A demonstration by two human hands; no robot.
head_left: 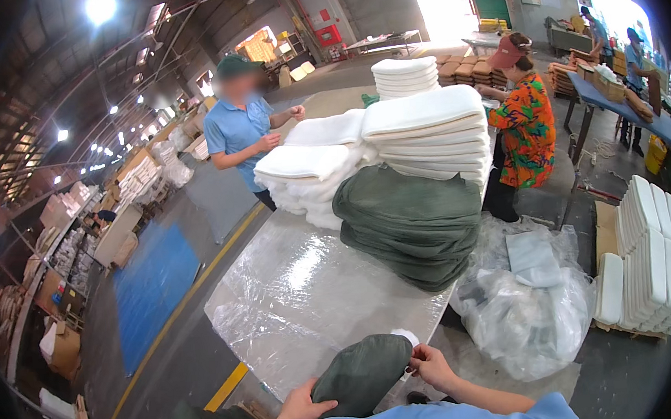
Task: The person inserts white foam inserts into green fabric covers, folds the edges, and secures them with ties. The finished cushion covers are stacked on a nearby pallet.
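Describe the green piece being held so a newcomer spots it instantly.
Find the shiny, plastic-covered table. At its near end, the green piece, rounded at the top, is between the left hand and right hand. Unlike the green stack farther up the table, it is a single piece, in hand.
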